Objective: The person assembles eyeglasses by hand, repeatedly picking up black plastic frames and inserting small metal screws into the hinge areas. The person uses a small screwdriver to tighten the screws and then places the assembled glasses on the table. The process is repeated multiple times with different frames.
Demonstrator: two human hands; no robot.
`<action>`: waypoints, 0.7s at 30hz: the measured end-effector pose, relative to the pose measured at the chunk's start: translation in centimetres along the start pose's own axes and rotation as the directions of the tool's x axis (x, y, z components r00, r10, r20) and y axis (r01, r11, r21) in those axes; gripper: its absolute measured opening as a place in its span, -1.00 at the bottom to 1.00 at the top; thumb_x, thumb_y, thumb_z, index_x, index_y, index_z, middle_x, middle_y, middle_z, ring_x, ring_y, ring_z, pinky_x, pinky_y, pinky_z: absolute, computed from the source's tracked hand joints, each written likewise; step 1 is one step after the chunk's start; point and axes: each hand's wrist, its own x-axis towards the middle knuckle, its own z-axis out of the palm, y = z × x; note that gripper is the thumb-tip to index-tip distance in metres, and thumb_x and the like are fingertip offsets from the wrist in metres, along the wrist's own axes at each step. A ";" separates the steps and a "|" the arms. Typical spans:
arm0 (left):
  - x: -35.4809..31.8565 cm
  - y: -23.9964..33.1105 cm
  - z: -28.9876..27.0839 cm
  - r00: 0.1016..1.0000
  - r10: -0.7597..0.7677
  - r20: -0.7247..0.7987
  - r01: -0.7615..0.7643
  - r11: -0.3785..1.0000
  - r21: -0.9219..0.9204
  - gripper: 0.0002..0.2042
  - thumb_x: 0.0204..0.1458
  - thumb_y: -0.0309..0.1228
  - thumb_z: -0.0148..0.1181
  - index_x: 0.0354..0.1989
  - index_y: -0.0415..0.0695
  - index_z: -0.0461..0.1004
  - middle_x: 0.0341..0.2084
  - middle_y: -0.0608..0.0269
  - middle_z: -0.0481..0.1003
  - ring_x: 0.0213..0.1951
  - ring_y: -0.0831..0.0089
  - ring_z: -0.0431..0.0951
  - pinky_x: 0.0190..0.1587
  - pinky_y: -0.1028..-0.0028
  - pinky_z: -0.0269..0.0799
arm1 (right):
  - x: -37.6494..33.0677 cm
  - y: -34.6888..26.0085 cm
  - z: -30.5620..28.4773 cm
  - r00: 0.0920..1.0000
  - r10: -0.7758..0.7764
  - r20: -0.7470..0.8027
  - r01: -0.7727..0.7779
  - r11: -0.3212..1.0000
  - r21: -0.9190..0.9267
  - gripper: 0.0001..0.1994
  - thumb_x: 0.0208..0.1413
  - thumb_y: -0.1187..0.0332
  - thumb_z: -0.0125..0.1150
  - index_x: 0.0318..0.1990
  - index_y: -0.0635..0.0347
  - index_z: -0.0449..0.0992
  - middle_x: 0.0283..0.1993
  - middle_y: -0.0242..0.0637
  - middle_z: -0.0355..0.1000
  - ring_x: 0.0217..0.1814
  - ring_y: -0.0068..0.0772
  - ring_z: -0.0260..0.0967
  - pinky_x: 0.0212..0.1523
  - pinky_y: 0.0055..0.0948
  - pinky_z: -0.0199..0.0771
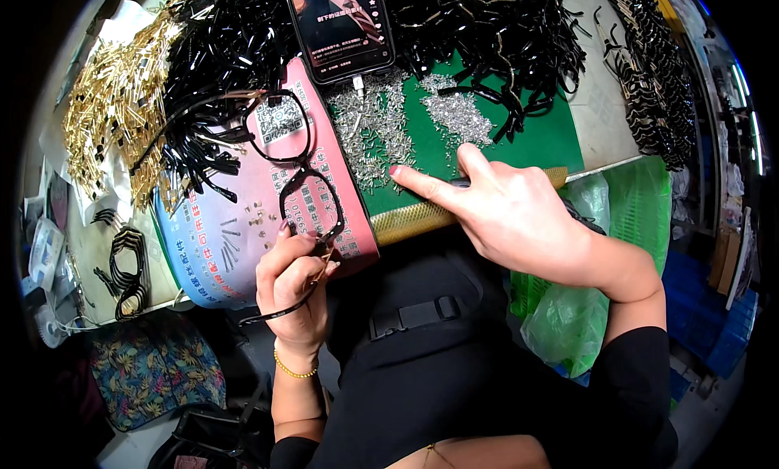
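My left hand (pixel 294 294) is closed on a black eyeglass frame (pixel 302 169), held upright over a pink and blue printed sheet. One temple reaches away to the upper left; the other comes down past my fingers. My right hand (pixel 519 213) stretches its index finger to the near edge of a spread of tiny silvery screw-like pieces (pixel 369 132) on a green mat (pixel 556 140). Its other fingers are curled round a dark slim tool (pixel 461 182), mostly hidden by the hand. A second heap of tiny silver pieces (pixel 458 116) lies just beyond.
Black temple arms (pixel 479 31) are piled at the back, gold ones (pixel 122 96) at the left. A phone (pixel 345 35) with a cable stands behind the screws. A few small bits (pixel 261 215) lie on the printed sheet (pixel 191 250). Green plastic bags (pixel 633 217) hang at the right.
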 end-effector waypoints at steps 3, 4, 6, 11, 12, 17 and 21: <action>0.0 -0.5 -0.2 0.999 -0.011 0.038 0.014 0.997 -0.076 -0.76 -0.10 -0.67 0.39 -0.31 -0.16 0.46 -0.27 0.16 0.56 -0.17 0.21 0.61 0.15 0.06 0.49 | -0.1 0.4 -0.4 1.000 -0.012 0.009 0.011 0.996 0.087 -0.31 0.00 0.50 0.18 0.36 -0.25 0.34 -0.20 -0.08 0.34 -0.51 -0.20 0.49 -0.55 -0.27 0.50; 0.1 -0.4 -0.4 0.998 -0.011 0.055 0.015 0.998 -0.063 -0.75 -0.10 -0.68 0.39 -0.29 -0.16 0.46 -0.30 0.15 0.54 -0.19 0.20 0.63 0.14 0.07 0.50 | 0.2 0.1 -1.1 0.999 -0.025 0.025 0.021 0.988 0.155 -0.33 0.04 0.49 0.19 0.36 -0.27 0.35 -0.19 -0.14 0.36 -0.48 -0.23 0.50 -0.55 -0.28 0.51; -0.1 -0.5 -0.2 0.999 -0.019 0.033 0.022 0.997 -0.077 -0.74 -0.10 -0.69 0.38 -0.28 -0.16 0.46 -0.31 0.14 0.54 -0.20 0.20 0.64 0.13 0.07 0.51 | 0.8 -1.0 -2.6 0.996 -0.056 0.065 0.034 0.953 0.302 -0.38 0.10 0.47 0.20 0.34 -0.30 0.37 -0.15 -0.25 0.38 -0.43 -0.27 0.50 -0.55 -0.31 0.54; 0.4 -0.3 -0.2 0.997 0.012 0.075 -0.004 0.994 -0.110 -0.74 -0.12 -0.70 0.39 -0.30 -0.19 0.45 -0.34 0.14 0.52 -0.20 0.15 0.66 0.08 0.08 0.55 | 1.9 -1.9 -0.8 0.975 -0.217 -0.056 0.223 0.912 0.344 -0.42 0.02 0.49 0.23 0.26 -0.18 0.43 0.23 -0.35 0.41 -0.40 -0.29 0.49 -0.52 -0.38 0.53; 0.2 -0.5 -0.2 0.998 0.003 0.063 0.005 0.992 -0.128 -0.73 -0.14 -0.70 0.40 -0.31 -0.19 0.45 -0.36 0.15 0.51 -0.21 0.15 0.67 0.08 0.09 0.55 | 2.3 -2.0 -0.6 0.964 -0.260 -0.052 0.263 0.912 0.314 -0.40 -0.01 0.50 0.23 0.26 -0.16 0.43 0.26 -0.37 0.40 -0.40 -0.30 0.48 -0.53 -0.40 0.52; 0.5 -0.6 -0.1 0.999 -0.045 0.028 0.049 0.985 -0.164 -0.73 -0.17 -0.69 0.42 -0.34 -0.19 0.45 -0.37 0.15 0.55 -0.23 0.16 0.67 0.03 0.13 0.57 | 3.3 -1.6 0.4 0.933 -0.351 -0.074 0.358 0.898 0.254 -0.36 -0.12 0.52 0.27 0.24 -0.10 0.45 0.30 -0.43 0.41 -0.42 -0.34 0.44 -0.58 -0.49 0.47; 1.0 -0.4 0.1 0.999 -0.016 0.031 0.020 0.990 -0.142 -0.72 -0.20 -0.66 0.44 -0.35 -0.17 0.47 -0.38 0.16 0.56 -0.27 0.18 0.66 -0.03 0.18 0.59 | 3.4 -1.4 0.5 0.939 -0.340 -0.055 0.342 0.898 0.278 -0.37 -0.13 0.51 0.28 0.22 -0.11 0.47 0.28 -0.48 0.43 -0.43 -0.36 0.43 -0.59 -0.51 0.47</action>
